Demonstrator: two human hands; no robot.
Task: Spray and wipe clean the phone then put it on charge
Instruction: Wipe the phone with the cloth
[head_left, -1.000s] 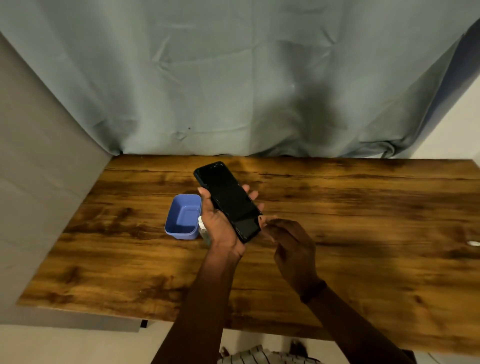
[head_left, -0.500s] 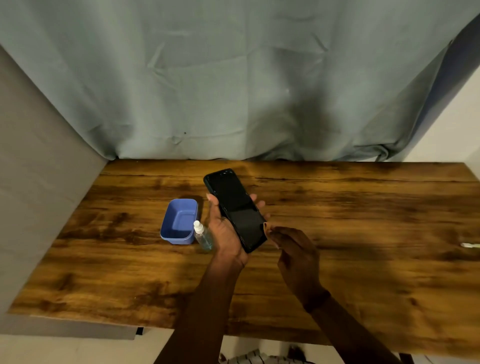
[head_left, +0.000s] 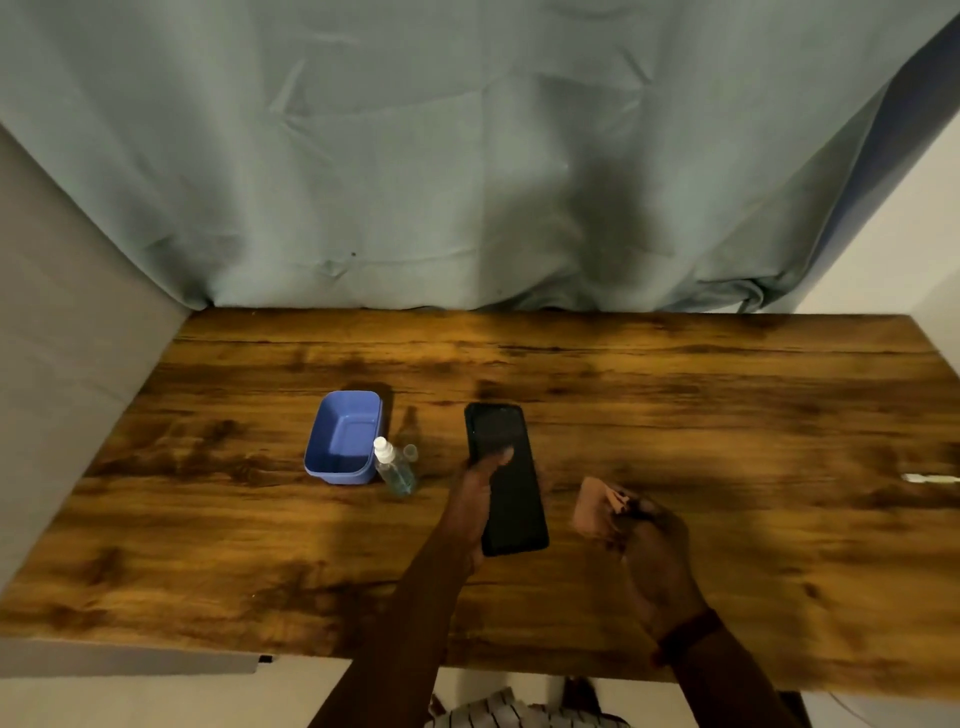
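Holding a slim black phone (head_left: 506, 478) w/ its dark glass face up, the left hand (head_left: 475, 499) grips the slab along its left edge, thumb laid across the screen, over a wood-grain counter (head_left: 727, 415); whether the phone rests on the boards or sits just above them can't be told. Right of the phone, apart from it, the right hand (head_left: 652, 545) is closed around a soft, crumpled pinkish-tan cloth (head_left: 595, 506), blurred, w/ a dark band at the wrist. Left of the phone stands a small clear plastic spray bottle (head_left: 394, 467) w/ white nozzle and pale blue-green liquid; a small clear cap (head_left: 410, 452) sits just beside it, on the side nearer the phone. Further left of the phone, touching or nearly touching the bottle, is a rounded-rectangular blue plastic tub (head_left: 343, 439), matte, open-topped. Far right of the phone, at the counter's edge, lies a small white object (head_left: 922, 478), too small to identify. Behind the phone, a wrinkled grey-green fabric curtain (head_left: 467, 156) hangs down to the counter's back edge. Counter surface: glossy, streaked dark and amber brown.
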